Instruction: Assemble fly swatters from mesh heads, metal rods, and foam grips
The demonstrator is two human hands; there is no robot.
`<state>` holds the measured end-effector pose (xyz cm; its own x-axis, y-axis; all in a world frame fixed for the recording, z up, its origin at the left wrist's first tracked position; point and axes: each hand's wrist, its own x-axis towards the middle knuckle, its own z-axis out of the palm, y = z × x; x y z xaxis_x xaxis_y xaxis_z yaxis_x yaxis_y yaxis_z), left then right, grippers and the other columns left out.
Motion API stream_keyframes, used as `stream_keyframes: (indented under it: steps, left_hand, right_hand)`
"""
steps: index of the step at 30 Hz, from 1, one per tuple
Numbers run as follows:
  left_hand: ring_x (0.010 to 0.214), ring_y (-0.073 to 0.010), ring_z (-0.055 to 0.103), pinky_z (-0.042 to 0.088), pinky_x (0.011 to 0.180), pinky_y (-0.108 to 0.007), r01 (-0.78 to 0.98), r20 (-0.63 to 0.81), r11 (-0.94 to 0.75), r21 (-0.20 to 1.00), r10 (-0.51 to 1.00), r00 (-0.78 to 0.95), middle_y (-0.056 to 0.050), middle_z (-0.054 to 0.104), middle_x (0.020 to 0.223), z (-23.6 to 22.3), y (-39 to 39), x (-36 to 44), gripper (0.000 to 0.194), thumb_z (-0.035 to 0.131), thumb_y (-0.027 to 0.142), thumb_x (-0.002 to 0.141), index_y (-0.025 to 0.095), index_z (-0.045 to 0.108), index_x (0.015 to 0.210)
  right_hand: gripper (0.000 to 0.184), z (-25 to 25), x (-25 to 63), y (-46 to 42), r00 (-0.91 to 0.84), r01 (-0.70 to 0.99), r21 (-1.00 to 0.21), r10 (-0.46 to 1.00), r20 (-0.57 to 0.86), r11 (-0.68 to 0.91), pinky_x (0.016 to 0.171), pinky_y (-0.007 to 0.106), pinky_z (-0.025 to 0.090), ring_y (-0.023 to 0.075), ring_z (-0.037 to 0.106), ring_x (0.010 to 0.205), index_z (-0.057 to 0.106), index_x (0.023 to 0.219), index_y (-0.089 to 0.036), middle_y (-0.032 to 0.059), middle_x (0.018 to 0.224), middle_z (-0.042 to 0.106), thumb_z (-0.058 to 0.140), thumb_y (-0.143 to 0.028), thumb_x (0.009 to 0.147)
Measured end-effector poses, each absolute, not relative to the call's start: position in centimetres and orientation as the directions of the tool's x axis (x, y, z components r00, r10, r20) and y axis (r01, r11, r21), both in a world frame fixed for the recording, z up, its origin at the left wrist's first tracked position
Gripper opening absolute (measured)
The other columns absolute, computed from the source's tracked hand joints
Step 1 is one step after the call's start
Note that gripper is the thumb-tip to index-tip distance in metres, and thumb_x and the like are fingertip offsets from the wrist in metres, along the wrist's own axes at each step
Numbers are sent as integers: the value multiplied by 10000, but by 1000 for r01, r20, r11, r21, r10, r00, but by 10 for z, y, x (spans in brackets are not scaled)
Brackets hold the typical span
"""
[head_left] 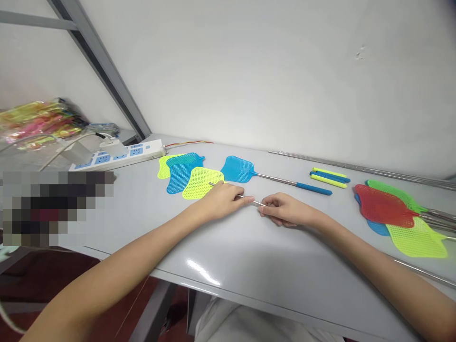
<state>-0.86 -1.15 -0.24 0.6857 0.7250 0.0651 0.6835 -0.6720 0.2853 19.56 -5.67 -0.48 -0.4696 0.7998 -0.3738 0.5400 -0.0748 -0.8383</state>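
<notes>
We look down on two bare hands at a grey worktop (285, 270). The left hand (223, 200) and the right hand (288, 209) share a thin steel rod (254, 202), held slantwise between them. Its far tip lies over the upper edge of a lime-yellow swatter head (201, 183).

We judge the rod to be light, stiff and smooth-skinned, so it may slip or turn under a loose hold. A firm fingertip pinch at two well-spaced points along its shaft seems the surest grip.

The left fingers (245, 199) are drawn narrowly together on the shaft, and the right fingers (265, 208) close just as narrowly around its other end. The rod thus passes directly through both pinches, with a short bare length showing between them.

Just beyond the hands lies a blue fly swatter (237, 169) with a steel shaft and a blue grip (313, 188). Loose blue (180, 178) and yellow-green (164, 167) swatter heads overlap to the left of it. To the right we note short yellow and blue handle sleeves (328, 177), then a pile of red (383, 205) and lime (416, 240) swatters. Long steel rods (356, 166) lie along the wall, and a white power strip (117, 156) sits at the far left corner.
</notes>
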Motion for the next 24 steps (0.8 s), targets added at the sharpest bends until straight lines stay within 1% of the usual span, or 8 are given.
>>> stream_keyframes:
  steps: [15,24]
  left_hand:
    - [548,-146,471,232,510,-253,686,62,-679,263,721,690,-27,571,600,0,-12,-8,511,288,545,862,165,519,609]
    - [553,-142,467,245,514,-251,684,58,-674,279,723,689,-25,570,611,2,-13,-7,498,298,540,861,166,516,614]
  right_hand:
    - [306,-6,195,-56,-465,527,-845,799,-381,-96,244,141,215,27,302,274,537,743,-148,-68,425,451,459,-432,826]
    - [292,-8,195,-55,-465,510,-853,801,-378,-106,238,141,213,27,309,270,541,746,-146,-69,428,453,474,-422,814]
